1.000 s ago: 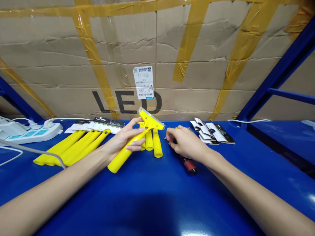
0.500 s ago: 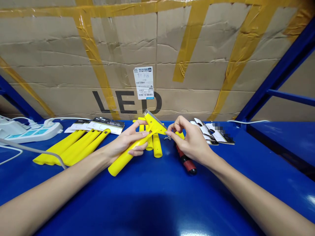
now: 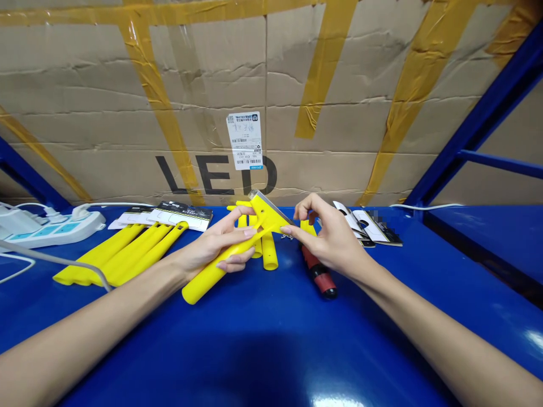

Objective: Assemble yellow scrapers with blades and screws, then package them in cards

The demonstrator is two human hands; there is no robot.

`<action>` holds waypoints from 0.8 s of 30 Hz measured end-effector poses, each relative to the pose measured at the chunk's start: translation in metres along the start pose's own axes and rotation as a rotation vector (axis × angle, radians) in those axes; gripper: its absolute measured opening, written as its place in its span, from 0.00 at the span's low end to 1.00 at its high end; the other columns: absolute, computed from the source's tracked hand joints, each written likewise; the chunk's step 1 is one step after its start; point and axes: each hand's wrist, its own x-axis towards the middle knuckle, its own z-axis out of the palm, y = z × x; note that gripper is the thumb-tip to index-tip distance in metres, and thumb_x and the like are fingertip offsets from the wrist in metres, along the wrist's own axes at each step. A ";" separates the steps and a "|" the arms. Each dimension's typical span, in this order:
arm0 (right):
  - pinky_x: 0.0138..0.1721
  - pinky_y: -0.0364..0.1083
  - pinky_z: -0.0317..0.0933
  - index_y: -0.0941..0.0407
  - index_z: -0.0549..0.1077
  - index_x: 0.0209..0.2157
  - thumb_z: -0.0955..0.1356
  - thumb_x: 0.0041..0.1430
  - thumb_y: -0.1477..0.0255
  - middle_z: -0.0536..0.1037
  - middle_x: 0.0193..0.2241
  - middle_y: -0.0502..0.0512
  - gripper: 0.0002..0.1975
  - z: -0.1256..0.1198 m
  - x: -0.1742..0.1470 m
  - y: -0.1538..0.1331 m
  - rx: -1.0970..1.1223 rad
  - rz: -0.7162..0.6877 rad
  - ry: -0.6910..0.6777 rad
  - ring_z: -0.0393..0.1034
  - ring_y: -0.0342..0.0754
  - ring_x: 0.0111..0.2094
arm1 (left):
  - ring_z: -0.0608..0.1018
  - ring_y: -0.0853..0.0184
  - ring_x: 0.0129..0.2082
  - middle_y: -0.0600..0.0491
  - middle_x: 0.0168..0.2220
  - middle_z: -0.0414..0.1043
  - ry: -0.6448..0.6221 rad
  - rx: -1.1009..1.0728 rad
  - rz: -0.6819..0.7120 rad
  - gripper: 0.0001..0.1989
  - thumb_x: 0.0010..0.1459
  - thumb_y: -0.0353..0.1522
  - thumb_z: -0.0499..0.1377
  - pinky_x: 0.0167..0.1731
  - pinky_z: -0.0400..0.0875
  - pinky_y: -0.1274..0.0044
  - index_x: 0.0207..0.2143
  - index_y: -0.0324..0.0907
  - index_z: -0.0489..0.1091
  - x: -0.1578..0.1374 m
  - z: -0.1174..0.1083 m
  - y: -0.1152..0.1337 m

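Note:
My left hand (image 3: 224, 237) is closed around the handle of a yellow scraper (image 3: 207, 277), held tilted above the table. The scraper's wide head points up and to the right, and a thin metal blade (image 3: 269, 202) runs along its edge. At the lower right corner of the head, the thumb of my right hand (image 3: 328, 229) touches the plastic. The index finger is bent and stands apart from the thumb. Small silver screws (image 3: 287, 236) lie behind, partly hidden by the head. Below my right hand lies a red and black tool handle (image 3: 323, 277), its front end covered.
More yellow scrapers (image 3: 270, 254) lie behind the held one. Several yellow handles (image 3: 123, 254) with packaging cards (image 3: 180, 215) lie left, near a white power strip (image 3: 63, 229) and cables. Other cards (image 3: 375, 226) lie right. A taped cardboard box (image 3: 203, 130) stands behind the blue table (image 3: 271, 350).
My right index finger has lifted off the scraper's corner, where finger and thumb were pinched together; the thumb stays there. The left hand keeps its hold, and the view has shifted slightly.

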 end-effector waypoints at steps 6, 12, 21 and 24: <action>0.36 0.46 0.57 0.52 0.62 0.33 0.74 0.56 0.67 0.67 0.33 0.48 0.16 -0.001 0.003 0.005 0.090 0.076 -0.003 0.61 0.45 0.33 | 0.54 0.79 0.13 0.63 0.18 0.59 -0.033 0.045 0.012 0.15 0.67 0.33 0.57 0.13 0.53 0.89 0.50 0.52 0.53 -0.001 -0.001 0.001; 0.36 0.46 0.57 0.53 0.65 0.32 0.76 0.53 0.65 0.69 0.32 0.48 0.17 -0.003 0.005 0.004 0.158 0.186 0.005 0.62 0.45 0.33 | 0.54 0.79 0.13 0.63 0.18 0.59 -0.028 0.071 0.028 0.14 0.67 0.34 0.57 0.14 0.53 0.89 0.50 0.51 0.53 0.000 0.000 0.000; 0.36 0.47 0.62 0.55 0.71 0.36 0.76 0.52 0.60 0.74 0.33 0.51 0.17 0.006 0.003 0.009 0.260 0.354 0.054 0.68 0.47 0.34 | 0.63 0.79 0.14 0.57 0.28 0.68 0.112 -0.138 0.022 0.15 0.65 0.26 0.58 0.13 0.54 0.90 0.49 0.48 0.58 0.005 0.002 -0.001; 0.37 0.49 0.63 0.54 0.72 0.37 0.72 0.58 0.62 0.78 0.34 0.54 0.11 0.000 0.005 0.013 0.185 0.354 0.080 0.72 0.50 0.37 | 0.66 0.79 0.16 0.54 0.32 0.69 0.191 -0.207 0.053 0.15 0.64 0.23 0.56 0.12 0.56 0.90 0.49 0.46 0.61 0.008 -0.001 0.000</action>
